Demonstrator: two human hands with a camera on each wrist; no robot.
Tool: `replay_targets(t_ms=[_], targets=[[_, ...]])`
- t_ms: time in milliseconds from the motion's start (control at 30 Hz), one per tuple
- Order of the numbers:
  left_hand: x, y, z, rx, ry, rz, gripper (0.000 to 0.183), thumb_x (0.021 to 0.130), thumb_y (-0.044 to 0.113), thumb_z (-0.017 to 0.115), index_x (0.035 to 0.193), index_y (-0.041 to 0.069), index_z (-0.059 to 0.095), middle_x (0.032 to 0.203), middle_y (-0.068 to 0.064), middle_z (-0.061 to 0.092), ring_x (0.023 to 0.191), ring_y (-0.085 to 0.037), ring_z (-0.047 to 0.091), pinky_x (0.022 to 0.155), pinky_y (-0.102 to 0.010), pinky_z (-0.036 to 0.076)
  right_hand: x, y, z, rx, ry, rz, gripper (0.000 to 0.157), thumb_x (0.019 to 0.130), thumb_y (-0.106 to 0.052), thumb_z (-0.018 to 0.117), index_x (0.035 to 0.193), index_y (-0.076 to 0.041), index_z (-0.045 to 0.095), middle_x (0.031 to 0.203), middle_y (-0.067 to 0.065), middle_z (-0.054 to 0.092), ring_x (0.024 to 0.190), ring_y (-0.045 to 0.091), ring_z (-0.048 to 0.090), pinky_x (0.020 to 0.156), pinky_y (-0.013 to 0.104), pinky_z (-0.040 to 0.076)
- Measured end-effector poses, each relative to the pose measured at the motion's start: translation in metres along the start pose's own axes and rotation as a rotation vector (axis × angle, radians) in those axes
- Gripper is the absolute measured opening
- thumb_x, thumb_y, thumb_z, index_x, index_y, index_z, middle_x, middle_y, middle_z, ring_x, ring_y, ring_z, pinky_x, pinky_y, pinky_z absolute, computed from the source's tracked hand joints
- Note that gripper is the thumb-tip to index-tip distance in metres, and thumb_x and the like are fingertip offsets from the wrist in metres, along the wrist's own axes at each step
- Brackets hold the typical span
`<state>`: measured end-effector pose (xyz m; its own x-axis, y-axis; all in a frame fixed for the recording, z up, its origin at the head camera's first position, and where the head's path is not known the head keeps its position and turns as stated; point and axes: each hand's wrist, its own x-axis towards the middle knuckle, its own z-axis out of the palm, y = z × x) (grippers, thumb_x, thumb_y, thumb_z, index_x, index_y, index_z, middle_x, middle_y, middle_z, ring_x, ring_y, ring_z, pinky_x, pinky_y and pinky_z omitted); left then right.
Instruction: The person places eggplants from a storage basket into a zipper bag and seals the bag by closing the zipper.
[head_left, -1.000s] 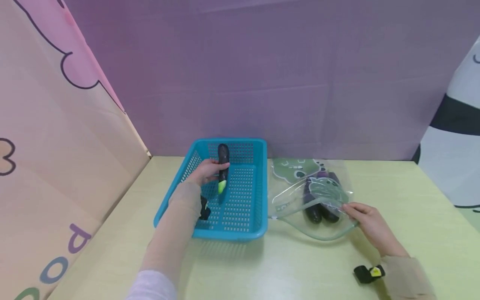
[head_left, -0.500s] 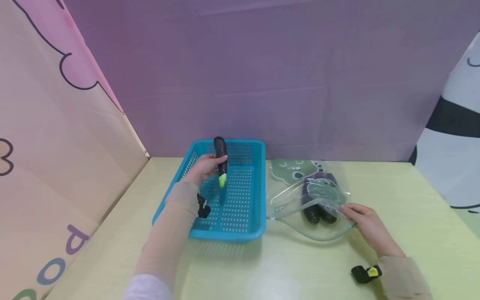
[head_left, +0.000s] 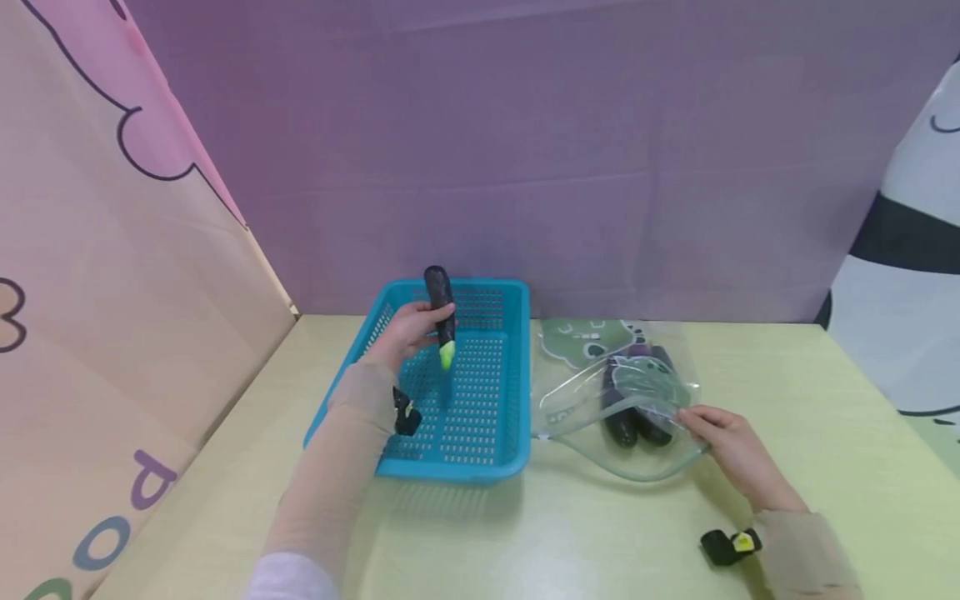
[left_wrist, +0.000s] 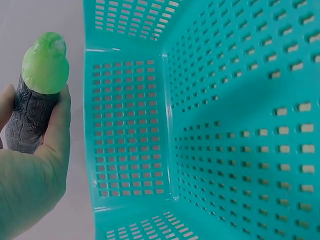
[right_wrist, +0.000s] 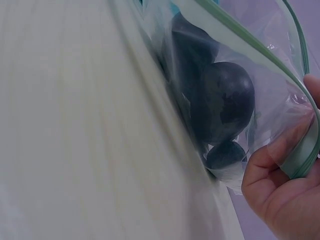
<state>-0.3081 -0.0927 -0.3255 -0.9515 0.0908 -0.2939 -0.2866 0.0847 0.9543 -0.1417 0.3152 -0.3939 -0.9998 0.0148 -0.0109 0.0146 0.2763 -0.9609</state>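
My left hand (head_left: 408, 331) grips a dark eggplant (head_left: 438, 287) above the blue basket (head_left: 519, 392). The eggplant's green stem end (left_wrist: 46, 67) points down and toward me in the head view; in the left wrist view thumb and fingers close round its dark body. On the right, my right hand (head_left: 738, 450) pinches the green-edged rim of a clear zip bag (head_left: 573, 392), and its mouth gapes toward me. Inside the bag lie several dark eggplants (right_wrist: 227, 100), partly covered by the printed pattern. The right wrist view shows the rim (right_wrist: 250, 42) between thumb and fingers.
The basket stands on a pale table (head_left: 465, 542), its right side close against the bag. A purple cloth wall (head_left: 480, 150) rises behind both, and a printed panel (head_left: 135, 292) borders the left. Black wrist cameras (head_left: 723, 547) sit at both wrists.
My left hand has lifted the eggplant up and slightly away from the basket's floor, tilting its top a little left. The right hand keeps its hold on the bag rim, almost unmoved.
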Motion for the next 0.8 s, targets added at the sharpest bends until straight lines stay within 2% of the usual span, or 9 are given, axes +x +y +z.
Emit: replay_targets(t_ms=[100, 467, 800], targets=[[-0.001, 0.002, 0.001, -0.010, -0.016, 0.016, 0.056, 0.092, 0.023, 0.057, 0.139, 0.000, 0.035, 0.137, -0.018, 0.047, 0.122, -0.028, 0.052, 0.099, -0.039, 0.046, 0.000, 0.000, 0.000, -0.015, 0.001, 0.003, 0.022, 0.095, -0.021, 0.052, 0.082, -0.030, 0.068, 0.072, -0.016, 0.052, 0.070, -0.001, 0.047, 0.061, 0.015, 0.044], [-0.007, 0.008, 0.004, -0.090, -0.004, 0.028, 0.052, 0.093, 0.022, 0.056, 0.136, -0.001, 0.039, 0.133, -0.020, 0.051, 0.123, -0.029, 0.051, 0.103, -0.039, 0.044, 0.001, 0.000, -0.001, -0.023, -0.007, 0.017, 0.024, 0.096, -0.021, 0.051, 0.082, -0.032, 0.067, 0.073, -0.016, 0.052, 0.070, -0.001, 0.047, 0.061, 0.015, 0.044], [-0.014, 0.017, 0.019, -0.174, -0.024, 0.041, 0.052, 0.093, 0.021, 0.056, 0.137, 0.000, 0.039, 0.135, -0.018, 0.049, 0.124, -0.026, 0.052, 0.103, -0.038, 0.043, 0.001, 0.000, -0.002, -0.028, -0.012, 0.026, 0.023, 0.096, -0.021, 0.051, 0.084, -0.030, 0.068, 0.074, -0.016, 0.053, 0.071, -0.001, 0.048, 0.062, 0.015, 0.045]])
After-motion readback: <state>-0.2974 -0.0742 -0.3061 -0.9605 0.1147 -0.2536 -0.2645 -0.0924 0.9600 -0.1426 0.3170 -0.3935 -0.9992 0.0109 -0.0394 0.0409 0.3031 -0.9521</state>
